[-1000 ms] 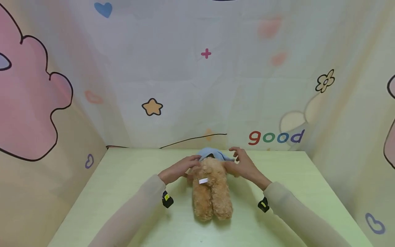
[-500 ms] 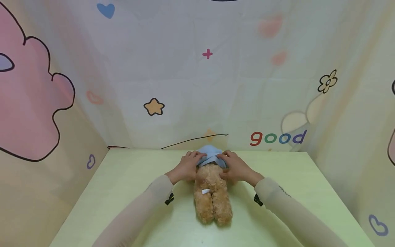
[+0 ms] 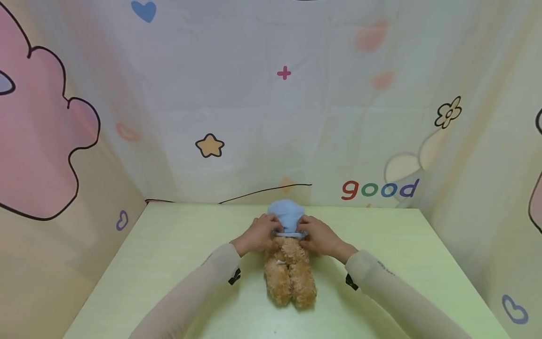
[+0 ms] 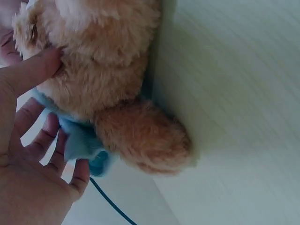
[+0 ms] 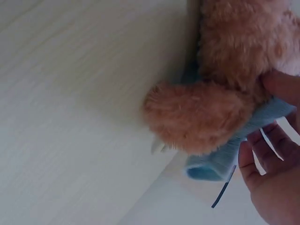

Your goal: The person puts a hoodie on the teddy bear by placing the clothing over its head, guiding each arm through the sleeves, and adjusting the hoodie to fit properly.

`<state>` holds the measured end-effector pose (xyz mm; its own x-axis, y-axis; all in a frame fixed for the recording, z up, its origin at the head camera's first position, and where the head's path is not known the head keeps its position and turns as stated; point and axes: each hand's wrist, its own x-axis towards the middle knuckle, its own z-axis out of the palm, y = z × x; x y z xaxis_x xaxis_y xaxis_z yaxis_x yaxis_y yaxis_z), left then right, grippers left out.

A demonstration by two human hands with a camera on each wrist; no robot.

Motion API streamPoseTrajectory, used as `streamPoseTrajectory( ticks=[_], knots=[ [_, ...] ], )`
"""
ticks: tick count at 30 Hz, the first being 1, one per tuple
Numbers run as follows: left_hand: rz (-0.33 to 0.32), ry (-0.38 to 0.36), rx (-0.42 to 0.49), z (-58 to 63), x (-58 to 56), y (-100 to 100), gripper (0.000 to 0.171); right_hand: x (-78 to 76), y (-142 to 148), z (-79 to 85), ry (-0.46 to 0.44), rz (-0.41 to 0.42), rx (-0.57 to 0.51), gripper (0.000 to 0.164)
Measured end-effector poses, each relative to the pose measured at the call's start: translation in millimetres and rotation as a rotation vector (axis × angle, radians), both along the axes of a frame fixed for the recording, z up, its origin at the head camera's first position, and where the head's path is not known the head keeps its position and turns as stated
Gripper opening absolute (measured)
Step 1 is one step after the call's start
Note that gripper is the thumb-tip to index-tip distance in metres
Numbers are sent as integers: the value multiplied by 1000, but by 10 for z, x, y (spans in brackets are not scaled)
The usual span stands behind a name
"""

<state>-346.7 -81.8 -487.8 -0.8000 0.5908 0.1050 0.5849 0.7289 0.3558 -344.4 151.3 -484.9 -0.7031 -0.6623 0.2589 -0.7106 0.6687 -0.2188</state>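
Note:
A light-brown teddy bear [image 3: 302, 282] lies on the table with its legs toward me and a small white tag [image 3: 281, 262] between them. A small blue doll garment [image 3: 285, 212] covers its head end, the hem drawn straight across the upper body. At the left side of that hem, my left hand [image 3: 258, 233] grips the cloth; in the left wrist view its thumb [image 4: 40, 70] lies on the fur. My right hand [image 3: 322, 237] pinches the hem's right side, mirroring the left. The right wrist view shows a tube-like blue sleeve [image 5: 206, 171] beneath the bear's furry arm [image 5: 192, 117].
The pale green table [image 3: 178, 263] ends at a printed fabric backdrop [image 3: 237, 103] behind the bear. More printed cloth [image 3: 499, 197] hangs along both sides. A thin dark line [image 4: 112, 201] runs below the garment in the left wrist view.
Both hands have closed in from the bear's sides onto the garment. The blue cloth has come down toward me, flatter, with its hem lower over the bear's upper body.

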Motion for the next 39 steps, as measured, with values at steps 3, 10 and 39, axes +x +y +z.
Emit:
streamPoseTrajectory(
  ticks=[3,10,39],
  knots=[
    [-37,55,12,-29,25,-2,22,39,-57,-35,75,3,35,13],
    [-57,265,-41,-84,89,2,22,125,-152,-135,146,-55,40,27],
    [40,8,18,29,-115,-38,21,-210,-144,-6,97,-108,-12,9]
  ],
)
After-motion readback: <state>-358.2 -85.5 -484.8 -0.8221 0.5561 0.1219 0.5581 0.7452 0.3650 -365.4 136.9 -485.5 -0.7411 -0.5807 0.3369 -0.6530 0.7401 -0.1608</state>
